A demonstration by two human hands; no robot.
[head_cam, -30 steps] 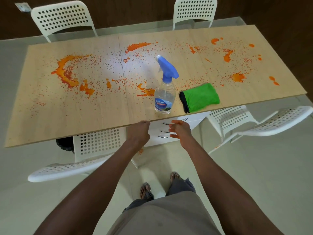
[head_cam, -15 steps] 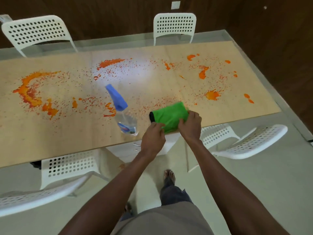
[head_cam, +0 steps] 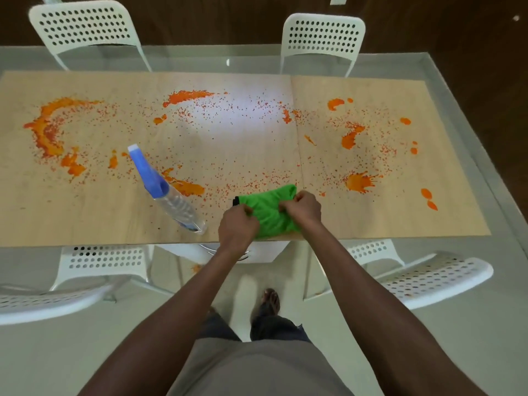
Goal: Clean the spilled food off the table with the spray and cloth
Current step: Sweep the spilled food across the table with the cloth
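At the near edge of the table, a little right of its middle, both hands grip the bright green folded cloth [head_cam: 270, 211]. The left hand [head_cam: 237, 225] has its fingers curled into the cloth's left side, and the right hand [head_cam: 304, 208] pinches a bunch of fabric at its right and far side. The cloth is soft and creased, gathered into ridges between the two hands, with a narrow black trim showing at its far left corner. Its near part lies on the tabletop right at the edge.

Just left of the hands stands the clear plastic spray bottle [head_cam: 183, 211] with a blue trigger head [head_cam: 147, 172]; a blue label shows low on its body, close to the near edge. It stands apart from the cloth and neither hand touches it.

The long light wooden table [head_cam: 85, 218] is made of two panels that meet at a seam to the right of the middle. Orange spilled food [head_cam: 47, 128] covers much of it: a thick curved smear toward the left end, streaks toward the far edge, a splat [head_cam: 358, 181] near the right end, and fine orange specks scattered between them. One smear lies just behind the bottle.

White perforated plastic chairs [head_cam: 321, 38] stand along the far side, and others are pushed in at the near side.
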